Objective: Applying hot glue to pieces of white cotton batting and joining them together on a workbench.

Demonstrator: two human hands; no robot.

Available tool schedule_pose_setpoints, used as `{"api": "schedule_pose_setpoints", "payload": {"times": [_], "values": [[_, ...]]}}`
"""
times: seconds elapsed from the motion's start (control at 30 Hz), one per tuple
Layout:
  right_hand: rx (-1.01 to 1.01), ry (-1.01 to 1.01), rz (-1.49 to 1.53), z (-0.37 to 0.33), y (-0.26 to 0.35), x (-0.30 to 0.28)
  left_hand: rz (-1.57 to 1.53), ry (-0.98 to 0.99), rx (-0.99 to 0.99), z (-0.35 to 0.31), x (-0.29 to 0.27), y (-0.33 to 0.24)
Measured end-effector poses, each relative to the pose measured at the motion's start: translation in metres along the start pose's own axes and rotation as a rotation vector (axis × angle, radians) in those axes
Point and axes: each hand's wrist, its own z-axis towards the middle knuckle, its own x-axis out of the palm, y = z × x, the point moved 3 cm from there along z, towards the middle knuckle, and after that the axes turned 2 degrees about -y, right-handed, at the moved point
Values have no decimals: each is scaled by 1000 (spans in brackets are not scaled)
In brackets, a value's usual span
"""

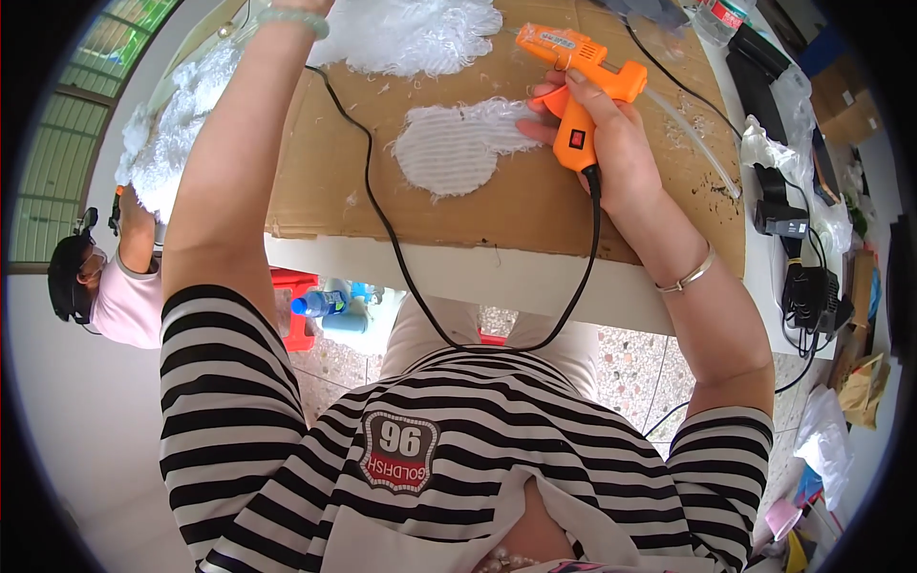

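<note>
Right hand (611, 143), orange glue gun (578, 72) nozzle up-left.

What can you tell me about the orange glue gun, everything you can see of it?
The glue gun is orange plastic with a dark switch on its handle and a black cord trailing from the handle's base. The right hand grips the handle, holding the gun over the brown cardboard sheet beside a white furry fabric piece.
</note>
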Motion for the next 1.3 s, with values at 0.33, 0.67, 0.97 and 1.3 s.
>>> {"api": "schedule_pose_setpoints", "payload": {"times": [0.33, 0.67, 0.97, 1.3], "values": [[-111, 64, 107, 1, 5, 1, -113, -218, -88, -112, -39, -46], [-105, 31, 102, 5, 9, -3, 361, 462, 18, -130, 32, -38], [-53, 2, 61, 4, 8, -1, 252, 612, -214, -116, 68, -2], [-39, -22, 34, 5, 6, -3, 991, 398, 764, -130, 78, -55]]}}
